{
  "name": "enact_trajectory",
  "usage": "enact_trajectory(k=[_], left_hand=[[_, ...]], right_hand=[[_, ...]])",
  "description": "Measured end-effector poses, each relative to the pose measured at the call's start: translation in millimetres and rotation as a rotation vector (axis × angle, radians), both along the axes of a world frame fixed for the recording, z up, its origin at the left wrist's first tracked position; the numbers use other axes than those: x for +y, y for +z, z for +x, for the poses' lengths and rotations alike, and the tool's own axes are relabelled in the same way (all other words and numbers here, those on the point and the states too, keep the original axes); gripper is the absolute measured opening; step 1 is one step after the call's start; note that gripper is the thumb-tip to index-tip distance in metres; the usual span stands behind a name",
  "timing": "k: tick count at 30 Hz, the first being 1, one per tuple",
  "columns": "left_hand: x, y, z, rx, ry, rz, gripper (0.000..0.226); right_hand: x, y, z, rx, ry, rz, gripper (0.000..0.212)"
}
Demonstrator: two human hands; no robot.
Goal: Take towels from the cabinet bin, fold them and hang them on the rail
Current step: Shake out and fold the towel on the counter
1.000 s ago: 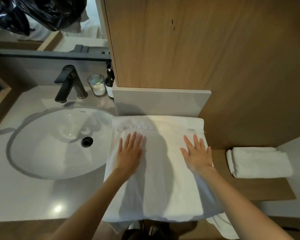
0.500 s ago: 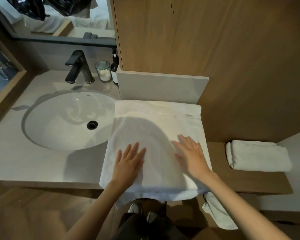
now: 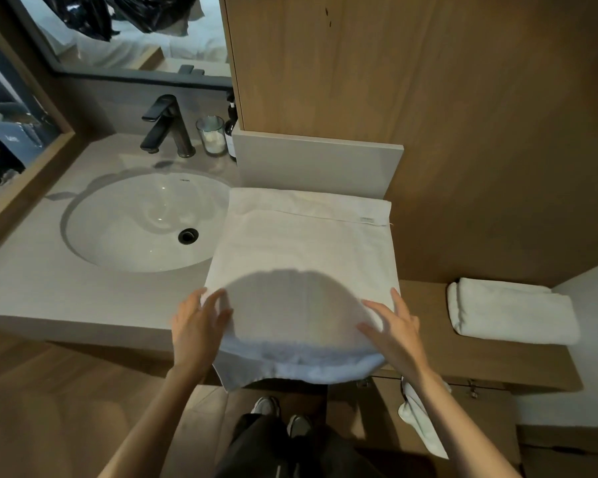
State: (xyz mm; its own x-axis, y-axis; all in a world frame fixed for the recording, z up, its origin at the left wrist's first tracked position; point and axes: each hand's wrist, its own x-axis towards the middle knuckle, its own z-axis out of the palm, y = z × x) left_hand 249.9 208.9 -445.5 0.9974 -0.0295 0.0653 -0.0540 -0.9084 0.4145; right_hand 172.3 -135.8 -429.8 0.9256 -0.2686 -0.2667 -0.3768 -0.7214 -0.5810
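A white towel point(image 3: 304, 250) lies folded flat on the counter, right of the sink, with its near edge hanging over the counter's front. My left hand point(image 3: 195, 326) rests on the towel's near left corner, fingers slightly bent. My right hand point(image 3: 392, 326) lies on the near right part, fingers spread and straight. A second white towel point(image 3: 508, 312) sits folded on the wooden shelf point(image 3: 425, 339) to the right. Below that shelf, another white towel point(image 3: 420, 422) hangs from a thin rail point(image 3: 463, 385).
A round white sink point(image 3: 132, 222) with a black tap point(image 3: 166, 127) fills the counter's left side. A glass jar point(image 3: 211, 134) and a dark bottle point(image 3: 231, 129) stand behind it. A wooden cabinet wall point(image 3: 394, 81) rises behind the towel. My feet point(image 3: 280, 415) show below.
Both hands have slid over the towel from its middle toward me and now sit at its near edge, further apart. The towel stays flat on the counter.
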Motion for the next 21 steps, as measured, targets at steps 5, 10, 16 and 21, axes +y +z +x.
enact_trajectory(k=[5,10,16,21], left_hand=[[0.5,10.5,-1.2,0.130,0.199,-0.185,0.052],[9.3,2.8,4.5,0.182,0.338,-0.170,0.054],[25.0,7.9,13.1,0.279,0.189,-0.126,0.047],[44.6,31.5,13.4,0.388,0.093,-0.340,0.045]], right_hand=[[-9.6,4.2,-5.1,-0.077,-0.223,0.216,0.067],[-31.1,0.8,-22.8,-0.030,-0.455,0.422,0.068],[-36.1,3.2,-33.1,0.025,-0.513,0.536,0.024],[-27.1,26.7,-42.9,-0.077,-0.422,0.448,0.012]])
